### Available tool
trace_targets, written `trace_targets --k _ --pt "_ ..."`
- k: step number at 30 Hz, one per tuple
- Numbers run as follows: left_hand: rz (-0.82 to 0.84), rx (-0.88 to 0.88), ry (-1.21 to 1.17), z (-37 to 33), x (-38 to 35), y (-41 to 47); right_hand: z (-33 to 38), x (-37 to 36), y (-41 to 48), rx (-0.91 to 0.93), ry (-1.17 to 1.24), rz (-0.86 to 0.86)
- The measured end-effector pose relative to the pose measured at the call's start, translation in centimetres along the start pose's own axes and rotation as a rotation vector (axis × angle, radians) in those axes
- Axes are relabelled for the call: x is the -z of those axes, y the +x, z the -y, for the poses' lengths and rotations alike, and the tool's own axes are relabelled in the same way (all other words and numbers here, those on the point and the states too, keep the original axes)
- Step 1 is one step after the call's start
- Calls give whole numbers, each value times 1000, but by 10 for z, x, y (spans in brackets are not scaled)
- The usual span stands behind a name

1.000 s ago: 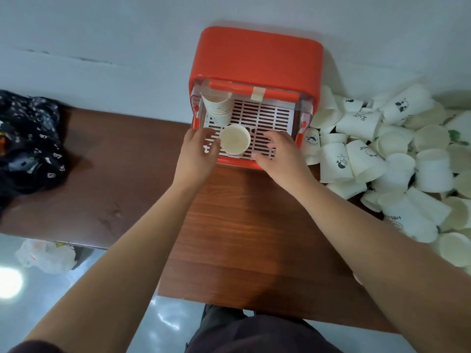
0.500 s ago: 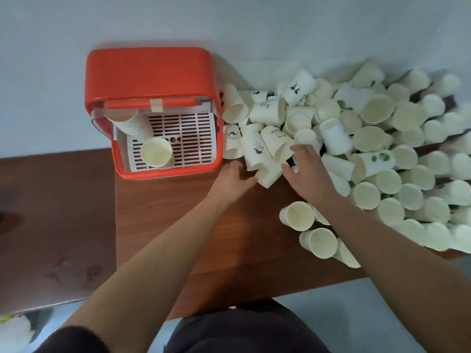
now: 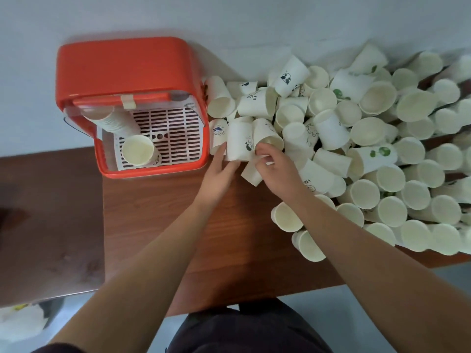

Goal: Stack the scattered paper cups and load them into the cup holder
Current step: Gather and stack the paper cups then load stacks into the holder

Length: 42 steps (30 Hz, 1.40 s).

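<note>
While left hand (image 3: 219,171) cups one paper cup (image 3: 238,145) & right hand (image 3: 277,170) pinches another's rim, they're prob. light, crushable: grip walls gently.

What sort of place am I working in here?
Probably an office or pantry corner: a brown wood-grain table against a plain white wall, a red plastic cup holder, and a heap of white paper cups.

One orange cup holder (image 3: 127,72) at ten o'clock, two hands, and several dozen loose paper cups (image 3: 356,154) heaped toward three o'clock, too many to count.
</note>
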<state>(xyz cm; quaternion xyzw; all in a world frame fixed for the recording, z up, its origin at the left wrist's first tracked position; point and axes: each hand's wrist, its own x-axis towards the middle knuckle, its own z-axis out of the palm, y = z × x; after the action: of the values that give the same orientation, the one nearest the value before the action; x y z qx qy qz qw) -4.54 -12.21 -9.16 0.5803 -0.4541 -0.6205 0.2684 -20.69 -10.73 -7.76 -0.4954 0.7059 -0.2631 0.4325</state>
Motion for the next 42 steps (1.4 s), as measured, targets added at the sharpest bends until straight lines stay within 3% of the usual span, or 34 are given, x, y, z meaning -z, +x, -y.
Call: trace_targets --k 6,12,15,18,20,24,28,32,34,39,42 --pt "137 -194 145 0 20 -28 16 11 -7 47 72 -19" --pt "-178 -461 707 0 39 -36 27 8 -9 120 -36 22" --pt "-207 -615 759 -3 54 -39 38 3 -12 86 -69 142" --pt "-252 -646 829 2 70 -44 43 -6 -16 29 -74 286" --pt "-266 -624 864 11 79 -48 45 -16 -20 -18 -24 347" --pt "-122 -586 827 30 95 -60 43 -39 -30 -59 -26 414" --pt "-239 -445 754 45 107 -72 38 -56 -36 11 -147 428" --pt "-342 -228 518 66 122 -84 21 -67 -42 405 -573 117" --pt "-376 -172 468 77 124 -89 12 -71 -46 470 -584 30" --pt "-415 -82 451 106 126 -94 -2 -90 -57 330 -619 281" --pt "-417 -59 429 109 127 -98 0 -94 -61 314 -667 311"
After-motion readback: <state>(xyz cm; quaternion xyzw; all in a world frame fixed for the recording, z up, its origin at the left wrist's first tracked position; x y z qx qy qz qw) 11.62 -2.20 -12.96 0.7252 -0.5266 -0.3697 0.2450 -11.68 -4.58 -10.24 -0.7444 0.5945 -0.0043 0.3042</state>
